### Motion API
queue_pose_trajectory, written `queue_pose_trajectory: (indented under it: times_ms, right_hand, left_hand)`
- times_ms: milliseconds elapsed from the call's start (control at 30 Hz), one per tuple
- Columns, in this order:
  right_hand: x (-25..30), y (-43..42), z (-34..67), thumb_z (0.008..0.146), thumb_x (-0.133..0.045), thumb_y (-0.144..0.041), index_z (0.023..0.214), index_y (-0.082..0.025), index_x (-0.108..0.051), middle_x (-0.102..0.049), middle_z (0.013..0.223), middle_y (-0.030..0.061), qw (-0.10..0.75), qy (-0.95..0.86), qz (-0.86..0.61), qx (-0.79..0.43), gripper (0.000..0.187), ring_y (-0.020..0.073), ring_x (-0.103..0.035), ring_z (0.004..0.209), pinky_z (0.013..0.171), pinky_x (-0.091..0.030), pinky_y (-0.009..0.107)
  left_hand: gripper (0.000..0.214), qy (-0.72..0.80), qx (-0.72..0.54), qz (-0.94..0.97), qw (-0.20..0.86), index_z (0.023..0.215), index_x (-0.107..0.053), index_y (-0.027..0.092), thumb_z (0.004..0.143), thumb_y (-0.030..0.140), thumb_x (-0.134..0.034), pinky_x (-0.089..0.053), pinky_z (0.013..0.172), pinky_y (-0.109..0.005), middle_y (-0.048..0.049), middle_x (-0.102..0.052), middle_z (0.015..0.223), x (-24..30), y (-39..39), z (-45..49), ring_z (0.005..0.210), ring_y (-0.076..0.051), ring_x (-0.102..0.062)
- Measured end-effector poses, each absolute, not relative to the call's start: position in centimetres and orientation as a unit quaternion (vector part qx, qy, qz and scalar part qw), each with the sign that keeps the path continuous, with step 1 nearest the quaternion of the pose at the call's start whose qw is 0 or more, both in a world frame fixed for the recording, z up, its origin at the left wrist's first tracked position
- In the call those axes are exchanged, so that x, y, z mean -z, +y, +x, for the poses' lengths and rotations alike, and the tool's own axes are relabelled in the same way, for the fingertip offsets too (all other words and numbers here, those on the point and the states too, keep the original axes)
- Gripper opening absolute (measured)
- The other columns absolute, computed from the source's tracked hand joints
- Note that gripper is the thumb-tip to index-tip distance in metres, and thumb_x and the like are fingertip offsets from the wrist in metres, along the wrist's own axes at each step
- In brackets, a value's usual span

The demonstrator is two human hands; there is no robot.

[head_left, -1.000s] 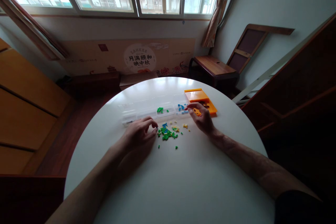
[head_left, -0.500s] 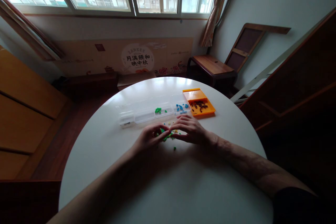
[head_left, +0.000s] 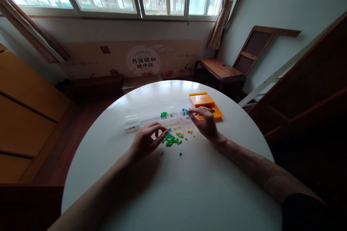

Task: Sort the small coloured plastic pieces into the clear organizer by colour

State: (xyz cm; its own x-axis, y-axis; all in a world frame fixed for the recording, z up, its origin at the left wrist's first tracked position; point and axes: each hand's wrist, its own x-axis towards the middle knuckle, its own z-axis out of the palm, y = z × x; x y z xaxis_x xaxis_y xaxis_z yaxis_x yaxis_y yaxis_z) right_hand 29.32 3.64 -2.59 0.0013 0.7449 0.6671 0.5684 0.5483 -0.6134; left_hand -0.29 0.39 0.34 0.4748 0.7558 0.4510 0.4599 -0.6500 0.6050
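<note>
Over the left side of a loose pile of small green bricks (head_left: 171, 140) is my left hand (head_left: 148, 139), thumb and forefinger curled together at the tips. A small blue brick (head_left: 169, 129) shows right beside those fingertips; whether they hold anything is too small to tell. My right hand (head_left: 204, 121) is at the compartment of blue bricks (head_left: 184, 110), its thumb and forefinger pinched above the right side. What the pinch holds, if anything, I cannot make out. Small yellow bricks (head_left: 179, 134) lie among and right of the green ones.
A clear compartment box (head_left: 150, 120) lies across the white round table (head_left: 173, 187), with green bricks (head_left: 163, 114) in one section. Against its right end stands an orange box (head_left: 218, 114) with dark pieces, partly behind my right hand. A wooden chair (head_left: 221, 68) is beyond.
My hands have parted from over the pile. The right moved up and right to the blue compartment; the left drew slightly left, uncovering more of the green and yellow bricks.
</note>
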Motion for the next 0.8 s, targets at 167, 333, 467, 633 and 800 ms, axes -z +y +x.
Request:
queue_pose_trajectory:
  times_ms: [167,333,467,633,800]
  right_hand:
    - [3.3,4.0,30.0,0.103,-0.074,-0.043,0.135,-0.025,-0.073,-0.086,0.106,0.0065,0.550,-0.640,-0.505,-0.180,0.037,0.0280,-0.082,0.095,0.097,-0.064,0.046]
    - [2.5,3.0,29.2,0.105,-0.067,-0.036,0.122,-0.024,-0.073,-0.085,0.104,0.0063,0.535,-0.677,-0.464,-0.200,0.022,0.0256,-0.081,0.094,0.094,-0.063,0.043]
    - [2.2,2.8,28.9,0.104,-0.066,-0.031,0.113,-0.024,-0.074,-0.084,0.097,0.0051,0.525,-0.701,-0.443,-0.191,0.014,0.0242,-0.078,0.088,0.091,-0.062,0.042]
    - [2.3,2.6,29.0,0.101,-0.067,-0.024,0.111,-0.025,-0.076,-0.083,0.094,0.0028,0.500,-0.733,-0.426,-0.176,0.013,0.0237,-0.076,0.086,0.096,-0.059,0.044]
    - [2.2,2.4,28.9,0.099,-0.068,-0.020,0.111,-0.026,-0.076,-0.082,0.092,0.0013,0.490,-0.753,-0.410,-0.160,0.016,0.0236,-0.076,0.086,0.100,-0.056,0.045]
  left_hand:
    - [0.017,0.375,-0.331,0.854,0.141,0.100,-0.079,0.022,0.107,0.032,-0.066,-0.052,0.077,-0.030,-0.0038,-0.077,0.099,0.1,1.0,-1.2,0.074,-0.014,-0.063]
    - [0.013,0.349,-0.312,0.874,0.129,0.104,-0.082,0.025,0.103,0.032,-0.071,-0.054,0.078,-0.030,-0.0047,-0.079,0.102,0.5,0.9,-1.1,0.083,-0.016,-0.071]
    - [0.014,0.332,-0.289,0.888,0.131,0.101,-0.085,0.028,0.103,0.034,-0.073,-0.055,0.082,-0.031,-0.0045,-0.079,0.103,0.9,0.8,-1.0,0.087,-0.017,-0.073]
    - [0.015,0.348,-0.266,0.889,0.137,0.102,-0.085,0.029,0.102,0.031,-0.071,-0.055,0.081,-0.029,-0.0038,-0.079,0.104,0.7,0.8,-1.0,0.085,-0.017,-0.072]
    - [0.013,0.363,-0.261,0.885,0.131,0.099,-0.084,0.029,0.099,0.029,-0.071,-0.053,0.089,-0.033,-0.0033,-0.078,0.107,0.3,0.7,-1.2,0.092,-0.019,-0.073]
